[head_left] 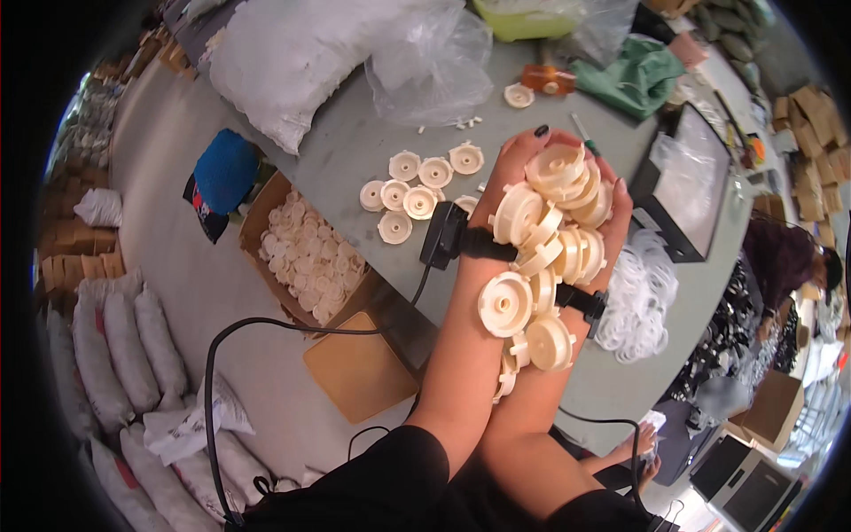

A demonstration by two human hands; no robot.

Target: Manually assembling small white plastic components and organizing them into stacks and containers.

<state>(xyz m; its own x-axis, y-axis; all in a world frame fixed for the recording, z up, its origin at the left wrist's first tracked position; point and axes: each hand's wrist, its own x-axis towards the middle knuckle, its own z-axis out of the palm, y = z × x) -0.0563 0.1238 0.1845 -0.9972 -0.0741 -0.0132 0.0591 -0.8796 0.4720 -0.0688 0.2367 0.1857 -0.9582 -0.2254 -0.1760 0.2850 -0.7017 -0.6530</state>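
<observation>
A heap of cream round plastic caps (519, 215) lies between my two hands and along my forearms. My left hand (510, 168) curves round the heap's left side, and my right hand (617, 206) cups it from the right. Several caps rest down on the inner forearms, one of them facing up with its centre hub showing. Beneath the heap the palms are hidden. More loose cream caps (420, 202) lie on the grey table (355, 146) to the left of my left hand. Black straps with small boxes sit on both wrists.
A carton (259, 215) full of similar caps stands left of the table. Translucent rings (640, 297) lie right of my arms, near a black tray (681, 213). A screwdriver (583, 131), green bag (634, 78) and white sack (288, 66) lie beyond. Black cables (211, 381) trail from the wrists.
</observation>
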